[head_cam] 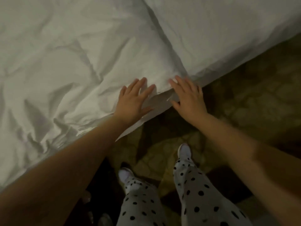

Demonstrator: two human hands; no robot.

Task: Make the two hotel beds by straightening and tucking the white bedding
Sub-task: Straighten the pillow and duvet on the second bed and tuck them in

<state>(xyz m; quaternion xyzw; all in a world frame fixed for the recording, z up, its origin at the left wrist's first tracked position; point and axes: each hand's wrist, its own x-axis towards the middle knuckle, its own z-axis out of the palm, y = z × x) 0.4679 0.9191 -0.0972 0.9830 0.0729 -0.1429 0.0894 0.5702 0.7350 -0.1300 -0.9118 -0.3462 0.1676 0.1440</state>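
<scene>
The left hand (135, 101) presses flat, fingers spread, on the bedding (73, 62). The right hand (187, 98), also spread, rests at its edge, which runs lower-left to upper-right; the bedding lies ahead and leftward.

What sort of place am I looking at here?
Probably a bedroom, perhaps a hotel's: wide, rumpled white bedding, patterned carpet beside it, the left hand and right hand flat on its edge.

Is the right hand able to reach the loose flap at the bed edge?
Probably yes: the right hand lies open right beside the flap, with nothing between them.
</scene>
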